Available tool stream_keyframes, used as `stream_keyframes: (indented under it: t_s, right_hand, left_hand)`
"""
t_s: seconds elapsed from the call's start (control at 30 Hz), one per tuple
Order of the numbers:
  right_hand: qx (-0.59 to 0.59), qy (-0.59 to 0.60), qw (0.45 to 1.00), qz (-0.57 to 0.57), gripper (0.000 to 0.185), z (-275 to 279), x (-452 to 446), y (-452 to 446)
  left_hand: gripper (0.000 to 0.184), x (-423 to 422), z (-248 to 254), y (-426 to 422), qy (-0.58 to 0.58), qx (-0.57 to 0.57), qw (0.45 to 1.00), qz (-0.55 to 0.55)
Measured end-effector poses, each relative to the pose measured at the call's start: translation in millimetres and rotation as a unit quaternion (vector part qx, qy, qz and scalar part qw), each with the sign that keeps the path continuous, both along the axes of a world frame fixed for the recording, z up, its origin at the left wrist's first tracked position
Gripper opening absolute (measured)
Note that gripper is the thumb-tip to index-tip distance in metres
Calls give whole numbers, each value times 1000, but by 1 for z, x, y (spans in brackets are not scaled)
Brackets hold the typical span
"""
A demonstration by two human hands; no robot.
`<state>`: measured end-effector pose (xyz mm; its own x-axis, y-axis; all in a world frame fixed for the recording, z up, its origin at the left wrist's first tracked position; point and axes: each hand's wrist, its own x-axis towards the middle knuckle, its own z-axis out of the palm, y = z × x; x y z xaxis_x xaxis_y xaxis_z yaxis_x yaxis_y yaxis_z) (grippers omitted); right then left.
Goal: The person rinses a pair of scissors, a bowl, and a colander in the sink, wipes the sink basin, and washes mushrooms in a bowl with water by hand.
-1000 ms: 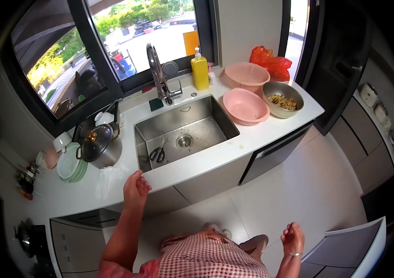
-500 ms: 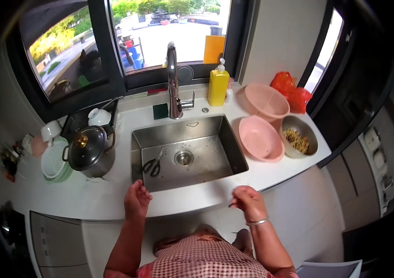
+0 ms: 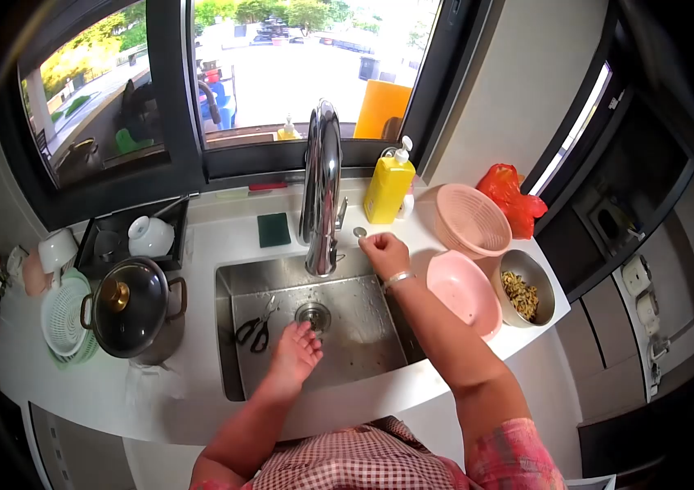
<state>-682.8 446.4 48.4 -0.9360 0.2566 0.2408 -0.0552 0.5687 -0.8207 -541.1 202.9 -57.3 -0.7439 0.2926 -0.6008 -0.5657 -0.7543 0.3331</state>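
Note:
My left hand [image 3: 296, 354] hovers over the stainless-steel sink [image 3: 229, 343], palm turned up and fingers loosely apart, with nothing in it. In the sink, to its left, lies a pair of black-handled scissors [image 3: 255, 331], and the drain [image 3: 313, 316] is just beyond my fingertips. My right hand [image 3: 384, 255], with a bracelet at the wrist, is raised over the sink's back right corner, near the tap [image 3: 322, 180] and its lever [image 3: 341, 214]. Its fingers are pinched together; whatever they hold, if anything, is hidden.
Right of the sink stand a pink basin [image 3: 463, 286], a pink colander [image 3: 471, 220], a steel bowl [image 3: 540, 322] of small brownish pieces and a red bag [image 3: 512, 198]. Yellow soap bottle [image 3: 389, 192] stands behind. A lidded pot [image 3: 136, 310] and dish rack [image 3: 102, 265] occupy the left.
Both hands have moved from the counter's front edge, the left over the sink and the right up toward the tap lever. The view has shifted closer to the sink.

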Motion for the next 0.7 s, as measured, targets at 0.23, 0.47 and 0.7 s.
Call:
stream_keyframes:
  t_s: [0.23,0.47,0.7]
  right_hand:
    - [120,14,992,-24,43,26,-106,-17]
    - [105,-18,993,-44,41,6,-144,-3]
    - [-13,-2,995,-99,35,-61,-111,1]
  left_hand:
    - [34,-9,-15,12,6,-6,1000,0]
    - [35,-45,-41,37,-32,-77,997,1]
    - [26,-96,-14,78,10,-131,991,21]
